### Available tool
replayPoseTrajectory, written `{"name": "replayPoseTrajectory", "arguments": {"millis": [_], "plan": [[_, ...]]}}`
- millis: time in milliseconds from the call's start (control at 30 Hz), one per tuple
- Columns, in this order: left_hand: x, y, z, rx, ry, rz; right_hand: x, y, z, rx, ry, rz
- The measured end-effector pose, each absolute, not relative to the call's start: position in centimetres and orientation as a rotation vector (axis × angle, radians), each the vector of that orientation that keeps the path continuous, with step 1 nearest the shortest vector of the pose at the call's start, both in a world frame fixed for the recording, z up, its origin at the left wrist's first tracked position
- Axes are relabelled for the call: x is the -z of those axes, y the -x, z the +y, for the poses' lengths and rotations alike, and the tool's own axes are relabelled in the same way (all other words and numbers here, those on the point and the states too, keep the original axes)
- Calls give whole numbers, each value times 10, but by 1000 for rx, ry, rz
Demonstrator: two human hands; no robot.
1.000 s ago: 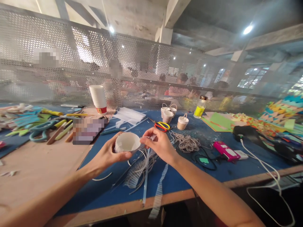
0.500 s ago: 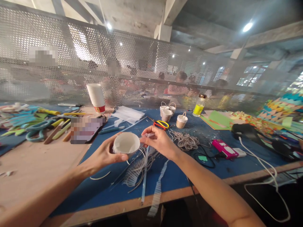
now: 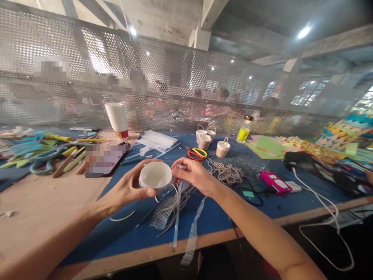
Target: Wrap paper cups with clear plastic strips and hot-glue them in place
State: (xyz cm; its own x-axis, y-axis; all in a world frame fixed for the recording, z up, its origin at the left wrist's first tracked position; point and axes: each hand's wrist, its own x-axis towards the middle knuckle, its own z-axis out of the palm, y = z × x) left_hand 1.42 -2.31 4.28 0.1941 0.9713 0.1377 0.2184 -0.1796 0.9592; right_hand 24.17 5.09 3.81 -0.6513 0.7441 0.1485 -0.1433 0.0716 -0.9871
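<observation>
Currently, my left hand [image 3: 128, 186] is closed around a small white paper cup [image 3: 155, 177], with the thumb laid along the near rim and the fingers wrapped behind the wall. The cup is round, matte and shallow, with its open mouth tilted toward me. It is held in the air above the blue mat [image 3: 233, 202], near the middle of the bench.

My right hand [image 3: 195, 177] is pinched shut on the upper end of a narrow pale strip [image 3: 176, 212], thumb and forefinger meeting just beside the cup's right rim. Whether the strip touches the cup, I cannot tell. The strip is thin and flat and runs straight toward the near wooden edge of the bench.

Below both hands lies a tangle of pale curled offcuts [image 3: 167, 204]. Just right of my right hand sits a loose coil of rough beige twine [image 3: 229, 173], with a pink rectangular device [image 3: 274, 182] beyond it to the right. Farther off are scissors [image 3: 197, 154] with red and yellow loop handles and small cups with cord handles [image 3: 223, 149]. At the far left stands an inverted stack of white cups [image 3: 117, 119]. A perforated metal screen [image 3: 175, 77] closes the far side.
</observation>
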Motion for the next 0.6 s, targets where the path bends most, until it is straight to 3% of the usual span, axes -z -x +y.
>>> {"name": "replayPoseTrajectory", "arguments": {"millis": [267, 600], "plan": [[-29, -5, -14, -1083, -1522, 999, -34, -236, 50, -1869, 542, -1428], [-21, -5, -6, -1189, -1493, 979, -26, -233, 51, -1783, 495, -1378]]}}
